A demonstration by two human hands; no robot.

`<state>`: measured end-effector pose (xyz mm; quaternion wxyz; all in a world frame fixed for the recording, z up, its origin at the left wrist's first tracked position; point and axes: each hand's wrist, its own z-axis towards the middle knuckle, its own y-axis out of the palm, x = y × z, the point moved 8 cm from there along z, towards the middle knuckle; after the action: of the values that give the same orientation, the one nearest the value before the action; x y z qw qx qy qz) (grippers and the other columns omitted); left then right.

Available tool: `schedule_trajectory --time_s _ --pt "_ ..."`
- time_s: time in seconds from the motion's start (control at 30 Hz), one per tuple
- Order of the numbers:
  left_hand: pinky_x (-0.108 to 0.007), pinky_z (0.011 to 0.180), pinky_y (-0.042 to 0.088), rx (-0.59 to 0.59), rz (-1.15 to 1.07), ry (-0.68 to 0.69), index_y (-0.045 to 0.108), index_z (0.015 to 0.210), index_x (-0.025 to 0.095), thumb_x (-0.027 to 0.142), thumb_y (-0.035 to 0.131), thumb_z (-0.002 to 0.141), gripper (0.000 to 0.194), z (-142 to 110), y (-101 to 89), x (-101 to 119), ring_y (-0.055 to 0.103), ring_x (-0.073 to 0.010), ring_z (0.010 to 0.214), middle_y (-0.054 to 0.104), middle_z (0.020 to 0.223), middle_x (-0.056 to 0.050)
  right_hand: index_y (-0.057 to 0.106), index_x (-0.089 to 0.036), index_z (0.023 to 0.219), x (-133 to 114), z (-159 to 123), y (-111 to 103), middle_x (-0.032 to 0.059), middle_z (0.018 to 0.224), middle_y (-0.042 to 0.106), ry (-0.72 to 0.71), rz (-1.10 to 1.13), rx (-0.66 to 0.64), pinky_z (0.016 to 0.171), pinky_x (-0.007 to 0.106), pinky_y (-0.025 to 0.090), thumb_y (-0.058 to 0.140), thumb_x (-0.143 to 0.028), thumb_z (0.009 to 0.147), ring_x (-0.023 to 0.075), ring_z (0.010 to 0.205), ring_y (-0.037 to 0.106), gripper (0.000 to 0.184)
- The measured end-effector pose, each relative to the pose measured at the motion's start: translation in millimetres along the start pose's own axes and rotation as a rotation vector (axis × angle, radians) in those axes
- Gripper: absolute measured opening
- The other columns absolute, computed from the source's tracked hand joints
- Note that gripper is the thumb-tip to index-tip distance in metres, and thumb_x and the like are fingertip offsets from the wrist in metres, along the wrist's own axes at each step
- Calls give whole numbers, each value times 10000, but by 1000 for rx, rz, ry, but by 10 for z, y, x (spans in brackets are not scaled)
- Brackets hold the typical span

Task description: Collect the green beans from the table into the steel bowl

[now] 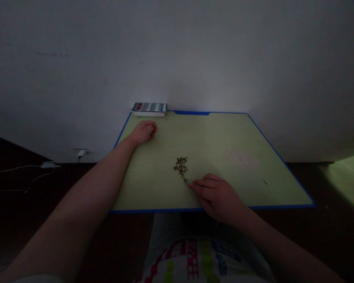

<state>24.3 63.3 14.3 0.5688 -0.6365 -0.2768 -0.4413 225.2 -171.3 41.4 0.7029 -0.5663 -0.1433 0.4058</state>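
Note:
A small scattered heap of greenish-brown beans or seeds (181,167) lies near the middle of the pale table (206,137). My right hand (220,196) rests at the table's front edge, its thumb and fingers pinched on a small thin tool (187,183). The tool's tip points at the near end of the heap and seems to touch a seed; its kind is too small and dim to tell. Farther back on the left, my left hand (145,132) lies closed in a loose fist on the table, with nothing seen in it.
A patch of pale rice-like grains (242,158) spreads over the table's right side, with a small dark sliver (265,182) nearby. At the back left corner a phone (150,107) lies on a white box (150,114). Behind stands a wall (206,55).

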Motion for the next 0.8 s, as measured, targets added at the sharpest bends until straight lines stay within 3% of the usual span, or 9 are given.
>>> schedule_trajectory --time_s 0.17,0.6,0.8 --pt "-243 446 264 -10 8 8 478 574 179 176 383 614 103 7 3 -7 367 -101 415 430 409 23 681 -131 1081 22 -2 -32 81 998 723 5 -12 53 766 362 506 490 -128 847 202 794 606 302" --pt "-240 432 262 -12 2 30 475 549 180 168 382 613 114 13 3 6 374 -95 409 417 406 23 664 -106 1107 -79 48 45 97 985 724 -68 -24 -20 766 366 504 486 -129 838 209 800 607 323" --pt "-242 432 267 -14 4 17 474 555 181 172 383 615 109 7 8 1 374 -97 405 425 402 22 670 -118 1113 -43 73 68 107 998 719 10 -103 -26 779 357 491 505 -135 836 210 811 602 323"
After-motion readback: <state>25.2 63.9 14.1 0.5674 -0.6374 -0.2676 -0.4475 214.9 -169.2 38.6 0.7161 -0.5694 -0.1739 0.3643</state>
